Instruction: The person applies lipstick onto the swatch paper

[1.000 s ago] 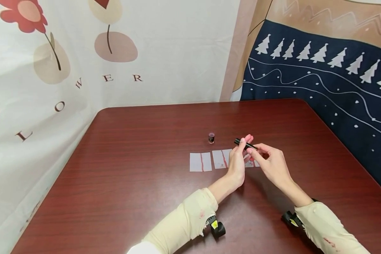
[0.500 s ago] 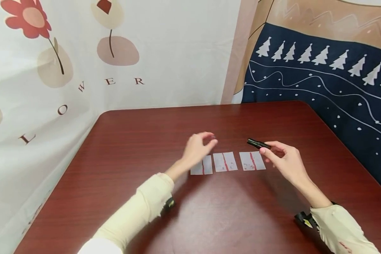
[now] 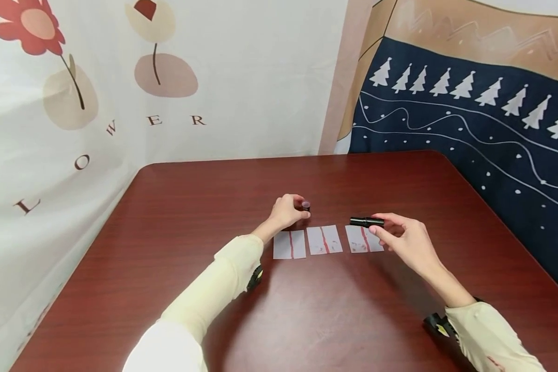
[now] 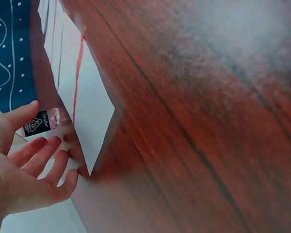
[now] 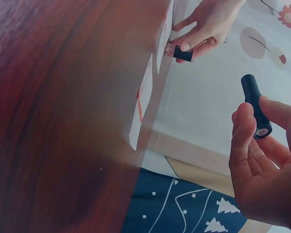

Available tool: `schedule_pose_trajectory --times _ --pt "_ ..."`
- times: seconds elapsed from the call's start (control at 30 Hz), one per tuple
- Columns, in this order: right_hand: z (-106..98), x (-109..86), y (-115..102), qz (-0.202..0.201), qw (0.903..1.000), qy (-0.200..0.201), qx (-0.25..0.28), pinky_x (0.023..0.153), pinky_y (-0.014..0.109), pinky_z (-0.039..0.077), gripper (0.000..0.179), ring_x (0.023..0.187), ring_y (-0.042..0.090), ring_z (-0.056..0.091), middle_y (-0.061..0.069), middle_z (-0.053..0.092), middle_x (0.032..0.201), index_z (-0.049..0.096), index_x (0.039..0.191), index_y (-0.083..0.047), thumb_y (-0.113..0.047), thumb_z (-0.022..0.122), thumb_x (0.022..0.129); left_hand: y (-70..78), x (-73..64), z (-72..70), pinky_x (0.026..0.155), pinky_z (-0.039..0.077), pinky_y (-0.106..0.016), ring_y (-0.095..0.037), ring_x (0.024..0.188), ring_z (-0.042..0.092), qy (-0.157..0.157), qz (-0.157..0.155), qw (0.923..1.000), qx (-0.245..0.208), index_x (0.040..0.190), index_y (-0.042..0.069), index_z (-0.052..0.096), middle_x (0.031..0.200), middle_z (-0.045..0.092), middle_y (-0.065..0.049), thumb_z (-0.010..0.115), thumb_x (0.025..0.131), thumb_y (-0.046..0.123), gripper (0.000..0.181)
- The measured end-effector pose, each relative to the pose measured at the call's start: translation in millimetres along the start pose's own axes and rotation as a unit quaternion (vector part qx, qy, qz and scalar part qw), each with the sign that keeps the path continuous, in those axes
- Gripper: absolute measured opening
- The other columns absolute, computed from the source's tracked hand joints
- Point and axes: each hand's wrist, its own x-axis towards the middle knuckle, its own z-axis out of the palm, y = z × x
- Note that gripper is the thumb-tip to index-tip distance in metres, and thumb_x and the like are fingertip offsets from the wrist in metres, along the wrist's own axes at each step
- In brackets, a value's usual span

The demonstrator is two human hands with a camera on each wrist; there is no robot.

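My left hand [image 3: 284,212] is at a small clear jar with a black label [image 3: 306,205], just behind the row of paper cards. Thumb and finger pinch the jar [image 5: 182,52] in the right wrist view; its label [image 4: 37,124] faces the left wrist camera. My right hand [image 3: 406,240] holds a slim black lipstick tube [image 3: 362,221] between thumb and fingers, lying nearly level above the right-hand card. The tube's end with a round sticker [image 5: 263,132] shows in the right wrist view.
Three white cards lie in a row on the dark red table [image 3: 214,206]: a left one [image 3: 283,247], a middle one [image 3: 315,242] and a right one [image 3: 355,240]. Each bears a red line. Printed cloths, white [image 3: 260,77] and navy [image 3: 409,139], hang behind the table.
My left hand has left the lipstick tube, swung left and come onto the small jar. The right hand keeps the tube, which has tipped to nearly level.
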Motion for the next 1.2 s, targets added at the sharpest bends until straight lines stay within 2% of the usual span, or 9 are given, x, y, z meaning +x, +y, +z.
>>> schedule_pose_trajectory --times 0.1,0.17,0.6,0.77,0.87,1.0,1.2 --pt "0 -0.2 3 0.004 1.0 -0.004 -0.002 0.049 0.032 0.05 0.033 0.056 0.027 0.061 0.009 0.064 0.076 0.065 0.112 -0.005 -0.021 0.07 0.084 0.9 3.1 2.4 0.086 0.043 -0.034 -0.018 0.099 0.06 0.002 -0.008 0.9999 0.01 0.106 0.011 0.069 0.093 0.07 0.0 0.076 0.077 0.02 0.031" --pt "1 -0.3 4 0.004 1.0 -0.007 -0.003 0.048 0.031 0.05 0.034 0.056 0.028 0.061 0.009 0.064 0.077 0.065 0.113 -0.004 -0.021 0.07 0.084 1.1 3.9 2.8 0.085 0.043 -0.034 -0.019 0.098 0.06 0.002 -0.012 0.9998 0.015 0.104 0.011 0.07 0.092 0.07 0.001 0.076 0.076 0.02 0.03" --pt "4 0.8 10 0.007 0.9998 -0.009 -0.015 0.046 0.025 0.047 0.03 0.053 0.024 0.059 0.006 0.063 0.074 0.067 0.108 -0.004 -0.019 0.071 0.083 -0.1 4.9 4.1 0.086 0.044 -0.035 -0.022 0.101 0.059 -0.01 -0.023 0.9993 0.027 0.107 0.009 0.071 0.102 0.069 -0.004 0.076 0.077 0.023 0.034" --pt "0 6.4 12 0.013 0.9998 -0.011 -0.008 0.049 0.029 0.05 0.029 0.056 0.026 0.06 0.01 0.064 0.073 0.067 0.107 -0.004 -0.021 0.071 0.084 2.4 5.1 3.8 0.086 0.044 -0.036 -0.022 0.1 0.059 -0.007 -0.03 0.9991 0.029 0.107 0.009 0.07 0.102 0.068 -0.004 0.077 0.077 0.022 0.034" --pt "-5 9.5 14 0.027 0.9995 -0.014 0.0 0.051 0.031 0.051 0.031 0.059 0.027 0.062 0.014 0.065 0.075 0.066 0.109 -0.002 -0.022 0.07 0.084 3.7 2.9 1.5 0.084 0.044 -0.035 -0.021 0.095 0.059 -0.025 -0.02 0.9988 0.037 0.105 0.007 0.07 0.096 0.068 -0.004 0.075 0.078 0.021 0.03" --pt "-10 11.4 17 0.039 0.9989 -0.026 -0.004 0.052 0.029 0.052 0.032 0.061 0.028 0.062 0.017 0.065 0.079 0.065 0.11 -0.001 -0.019 0.07 0.085 5.9 -2.3 -7.2 0.077 0.045 -0.03 -0.018 0.084 0.059 -0.065 0.017 0.9955 0.067 0.1 0.005 0.068 0.084 0.067 -0.003 0.07 0.081 0.017 0.022" --pt "-19 20.1 20 0.035 0.9988 -0.035 0.006 0.053 0.029 0.051 0.032 0.063 0.03 0.061 0.021 0.062 0.079 0.064 0.111 -0.002 -0.02 0.069 0.085 10.6 -5.9 -29.4 0.064 0.041 -0.026 -0.014 0.067 0.053 -0.066 0.076 0.9872 0.123 0.091 0.007 0.066 0.069 0.06 0.001 0.067 0.08 0.012 0.012"
